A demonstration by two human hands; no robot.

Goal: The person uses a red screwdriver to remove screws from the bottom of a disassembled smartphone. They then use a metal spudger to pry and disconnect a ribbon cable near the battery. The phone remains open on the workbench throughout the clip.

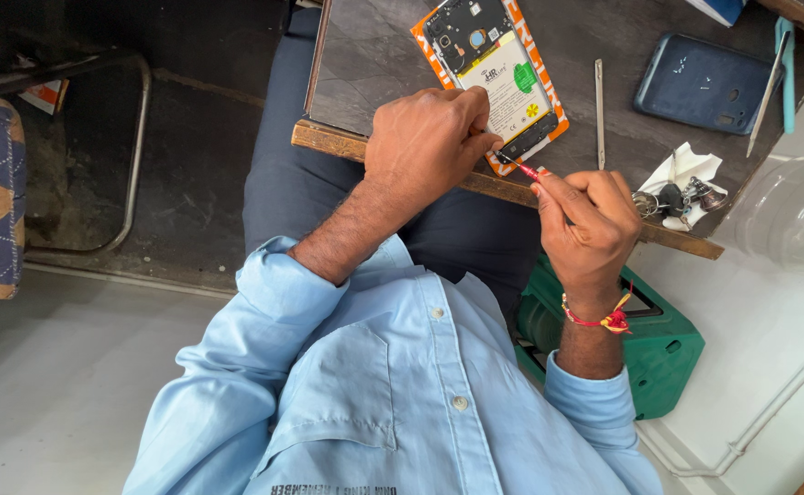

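An opened phone [489,64] with a white battery and an orange edge lies on the dark table [374,64], its back cover off. My left hand [429,137] rests closed on the phone's near end and presses it down. My right hand [585,215] grips a thin red-handled tool [523,169] whose dark tip touches the phone's lower corner, right beside my left fingers. A red thread band circles my right wrist.
A blue phone back cover [700,82] lies at the far right, a thin metal tool [599,110] between it and the phone. Keys on a white tissue [682,188] sit by the table's wooden edge. A green stool [659,344] stands below; a clear dome [792,215] at right.
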